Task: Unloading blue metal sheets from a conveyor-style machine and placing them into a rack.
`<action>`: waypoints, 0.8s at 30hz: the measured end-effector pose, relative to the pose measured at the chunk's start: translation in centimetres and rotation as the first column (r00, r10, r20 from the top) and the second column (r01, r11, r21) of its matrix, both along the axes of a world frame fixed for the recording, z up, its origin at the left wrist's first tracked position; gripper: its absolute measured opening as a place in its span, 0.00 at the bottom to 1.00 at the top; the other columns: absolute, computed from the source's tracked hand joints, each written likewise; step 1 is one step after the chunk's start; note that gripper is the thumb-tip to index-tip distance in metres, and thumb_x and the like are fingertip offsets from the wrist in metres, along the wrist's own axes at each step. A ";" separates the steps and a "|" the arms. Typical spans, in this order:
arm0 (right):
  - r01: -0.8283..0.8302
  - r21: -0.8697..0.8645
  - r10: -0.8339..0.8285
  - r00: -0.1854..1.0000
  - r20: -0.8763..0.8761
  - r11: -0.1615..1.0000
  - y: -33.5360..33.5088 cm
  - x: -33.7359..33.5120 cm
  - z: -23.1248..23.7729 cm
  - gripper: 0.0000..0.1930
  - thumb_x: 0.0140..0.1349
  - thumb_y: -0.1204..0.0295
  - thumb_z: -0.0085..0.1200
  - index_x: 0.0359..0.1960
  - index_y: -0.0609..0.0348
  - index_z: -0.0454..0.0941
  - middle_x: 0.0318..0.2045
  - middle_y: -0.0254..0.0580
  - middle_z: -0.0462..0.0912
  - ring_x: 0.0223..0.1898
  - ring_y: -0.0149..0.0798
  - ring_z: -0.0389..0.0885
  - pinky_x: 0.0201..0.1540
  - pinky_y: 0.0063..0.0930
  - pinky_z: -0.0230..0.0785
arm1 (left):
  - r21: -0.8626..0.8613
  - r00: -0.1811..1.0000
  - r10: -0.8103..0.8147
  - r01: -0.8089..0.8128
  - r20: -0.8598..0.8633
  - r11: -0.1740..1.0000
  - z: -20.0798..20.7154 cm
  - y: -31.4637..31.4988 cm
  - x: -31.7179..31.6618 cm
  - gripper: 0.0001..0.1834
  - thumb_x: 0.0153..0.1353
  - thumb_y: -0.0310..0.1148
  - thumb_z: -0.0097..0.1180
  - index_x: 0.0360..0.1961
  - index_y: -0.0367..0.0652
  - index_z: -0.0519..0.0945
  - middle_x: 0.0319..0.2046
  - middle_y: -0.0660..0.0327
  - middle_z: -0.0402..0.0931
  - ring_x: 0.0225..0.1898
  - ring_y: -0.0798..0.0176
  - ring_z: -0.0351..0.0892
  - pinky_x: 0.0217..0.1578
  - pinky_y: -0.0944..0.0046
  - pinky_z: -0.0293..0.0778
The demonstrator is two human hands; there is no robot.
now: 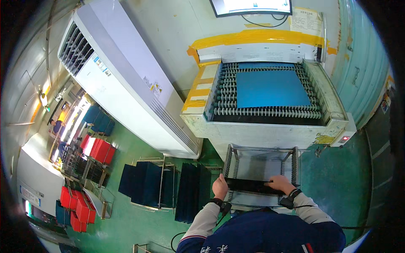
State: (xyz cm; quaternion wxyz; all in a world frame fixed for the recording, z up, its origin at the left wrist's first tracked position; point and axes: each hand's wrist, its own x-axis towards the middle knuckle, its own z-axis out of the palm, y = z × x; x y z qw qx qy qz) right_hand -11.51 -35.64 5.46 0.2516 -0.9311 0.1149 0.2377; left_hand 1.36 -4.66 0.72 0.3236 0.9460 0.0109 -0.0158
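Both hands are at a metal slotted rack (pixel 234 162) directly in front of me. Between them is a dark, thin panel (pixel 249 186), seen nearly edge-on, lying across the rack. My left hand (pixel 220 187) is closed at the panel's left end, beside the rack's toothed side. At its right end, the fingers of my right hand (pixel 280 184) close over the upper edge. Whether it is one panel or several together cannot be made out. Beyond the rack, a flat blue sheet (pixel 270 89) lies on the rollers of a conveyor machine (pixel 270 137).
Dark panels (pixel 145 183) stand in racks on the green floor to my left, with another upright group (pixel 192 192) nearer. A tall white air conditioner (pixel 135 92) leans across the left in view. Red panels (pixel 101 151) stand farther off. A screen (pixel 253 7) hangs above the machine.
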 end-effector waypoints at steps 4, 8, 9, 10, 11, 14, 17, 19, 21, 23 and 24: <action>-0.002 -0.001 0.002 1.000 -0.004 1.000 0.0 0.0 0.0 0.29 0.59 0.38 0.52 0.44 0.49 0.86 0.41 0.49 0.86 0.45 0.56 0.83 0.49 0.47 0.74 | 0.002 1.000 0.010 -0.010 -0.021 1.000 0.2 0.0 0.0 0.34 0.74 0.52 0.32 0.32 0.37 0.84 0.31 0.40 0.81 0.35 0.33 0.80 0.38 0.38 0.73; -0.012 -0.013 0.012 1.000 0.003 1.000 0.0 0.0 -0.3 0.29 0.59 0.38 0.52 0.44 0.48 0.86 0.40 0.48 0.86 0.45 0.56 0.83 0.48 0.47 0.74 | 0.011 0.998 0.014 -0.013 -0.062 1.000 0.7 -0.2 0.0 0.35 0.74 0.53 0.31 0.34 0.37 0.84 0.33 0.40 0.82 0.37 0.33 0.80 0.40 0.39 0.73; -0.011 -0.013 0.011 1.000 0.008 1.000 -0.1 -0.1 -0.5 0.29 0.59 0.37 0.52 0.44 0.48 0.86 0.40 0.48 0.86 0.45 0.56 0.83 0.48 0.47 0.74 | 0.016 0.997 0.012 -0.010 -0.075 1.000 0.8 -0.2 0.0 0.35 0.74 0.53 0.30 0.34 0.37 0.84 0.33 0.40 0.82 0.38 0.34 0.80 0.41 0.39 0.74; -0.012 -0.014 0.012 1.000 0.014 1.000 -0.1 -0.1 -0.6 0.29 0.59 0.37 0.52 0.44 0.47 0.86 0.40 0.48 0.86 0.45 0.56 0.83 0.48 0.47 0.74 | 0.016 0.997 0.011 -0.009 -0.079 1.000 0.8 -0.2 0.0 0.35 0.74 0.54 0.30 0.35 0.37 0.84 0.33 0.40 0.82 0.38 0.34 0.80 0.41 0.39 0.74; -0.012 -0.014 0.013 1.000 0.019 1.000 -0.2 -0.1 -0.7 0.29 0.59 0.37 0.52 0.44 0.47 0.86 0.40 0.48 0.86 0.45 0.56 0.83 0.48 0.47 0.74 | 0.017 0.996 0.010 -0.008 -0.084 1.000 0.9 -0.2 0.0 0.35 0.74 0.54 0.30 0.35 0.37 0.84 0.34 0.40 0.82 0.39 0.34 0.80 0.41 0.39 0.74; -0.010 -0.003 0.010 1.000 0.006 1.000 -0.1 0.0 -0.5 0.29 0.59 0.37 0.52 0.44 0.46 0.85 0.41 0.47 0.86 0.45 0.56 0.83 0.48 0.47 0.74 | 0.024 0.997 0.009 -0.007 -0.080 1.000 0.7 -0.1 0.1 0.35 0.74 0.54 0.29 0.36 0.37 0.84 0.34 0.40 0.82 0.39 0.34 0.80 0.42 0.39 0.74; -0.009 -0.018 0.009 1.000 0.014 1.000 0.0 0.0 -0.4 0.30 0.58 0.35 0.51 0.41 0.48 0.86 0.40 0.47 0.86 0.45 0.54 0.83 0.47 0.48 0.74 | 0.018 0.998 0.010 -0.009 -0.069 1.000 0.7 -0.1 0.0 0.35 0.74 0.54 0.30 0.36 0.37 0.85 0.34 0.40 0.82 0.39 0.34 0.80 0.41 0.39 0.74; -0.014 -0.024 0.014 1.000 0.008 1.000 -0.1 0.0 -0.5 0.30 0.58 0.35 0.51 0.41 0.48 0.86 0.40 0.47 0.86 0.45 0.54 0.83 0.47 0.48 0.74 | 0.020 0.998 0.007 -0.005 -0.061 1.000 0.6 -0.1 0.1 0.35 0.74 0.54 0.30 0.36 0.37 0.85 0.34 0.40 0.82 0.39 0.34 0.80 0.41 0.39 0.74; -0.019 -0.027 0.019 1.000 0.009 0.999 -0.1 0.1 -0.7 0.30 0.58 0.35 0.51 0.41 0.48 0.86 0.40 0.47 0.86 0.45 0.54 0.83 0.46 0.48 0.74 | 0.033 0.999 -0.001 0.003 -0.053 0.999 0.4 0.0 0.1 0.35 0.74 0.54 0.30 0.35 0.37 0.85 0.33 0.39 0.82 0.38 0.33 0.80 0.41 0.39 0.74; -0.019 -0.028 0.020 1.000 0.016 0.999 -0.1 0.1 -0.8 0.30 0.58 0.35 0.51 0.41 0.47 0.86 0.40 0.47 0.86 0.45 0.54 0.83 0.46 0.48 0.74 | 0.028 0.999 0.010 -0.008 -0.052 1.000 0.4 -0.1 0.1 0.35 0.74 0.54 0.30 0.35 0.37 0.85 0.33 0.39 0.82 0.38 0.33 0.80 0.40 0.39 0.74; -0.016 -0.024 0.016 1.000 0.006 1.000 -0.1 0.1 -0.8 0.29 0.58 0.36 0.52 0.42 0.47 0.86 0.40 0.47 0.86 0.45 0.55 0.83 0.47 0.48 0.74 | 0.025 0.999 0.015 -0.014 -0.052 1.000 0.4 -0.1 0.1 0.35 0.74 0.54 0.31 0.35 0.37 0.85 0.33 0.39 0.81 0.38 0.33 0.80 0.40 0.39 0.74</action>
